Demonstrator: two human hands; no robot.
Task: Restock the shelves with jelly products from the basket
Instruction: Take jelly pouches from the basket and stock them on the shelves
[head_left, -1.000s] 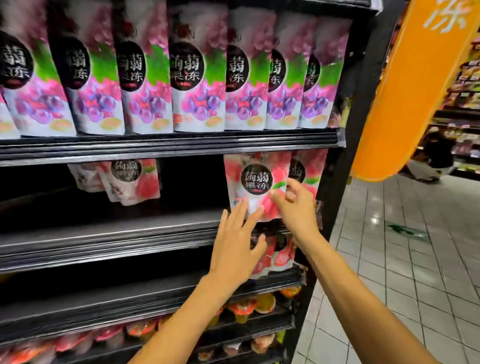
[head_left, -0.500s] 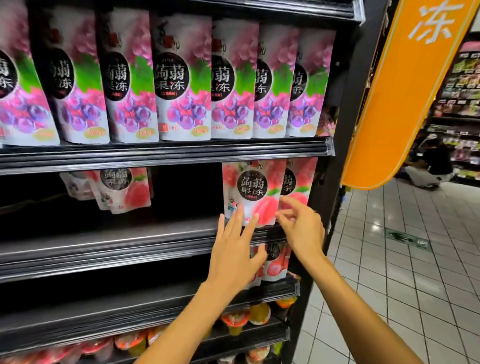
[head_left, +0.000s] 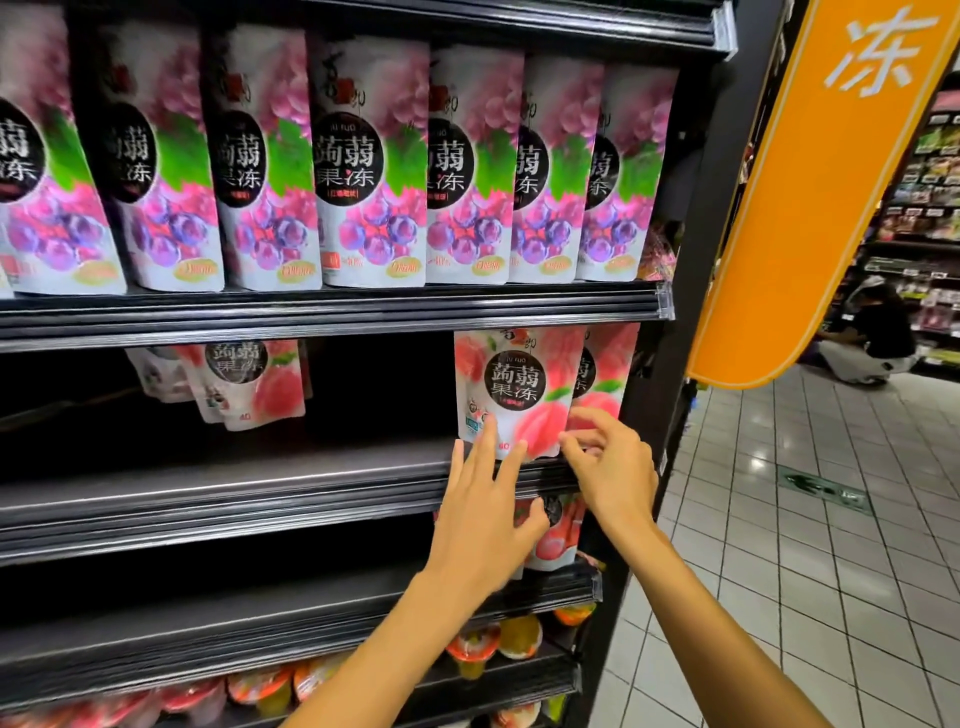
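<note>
A peach jelly pouch (head_left: 514, 384) stands upright on the middle shelf (head_left: 234, 488), near its right end. My left hand (head_left: 483, 514) reaches up with straight, spread fingers, and the fingertips touch the pouch's bottom edge. My right hand (head_left: 615, 467) is at the pouch's lower right corner, with curled fingers and thumb pinching that edge. A second peach pouch (head_left: 608, 364) stands just behind and to the right. The basket is out of view.
Grape jelly pouches (head_left: 363, 166) fill the upper shelf. More peach pouches (head_left: 254, 384) hang back at the middle left, and one (head_left: 558, 535) sits on the shelf below. Jelly cups (head_left: 493, 644) line the bottom shelves. An orange sign (head_left: 810, 182) and a crouching person (head_left: 867, 338) are to the right.
My right hand slid down from the pouch's right side to its lower right corner. My left fingertips stayed at the bottom edge. The view shifted slightly.
</note>
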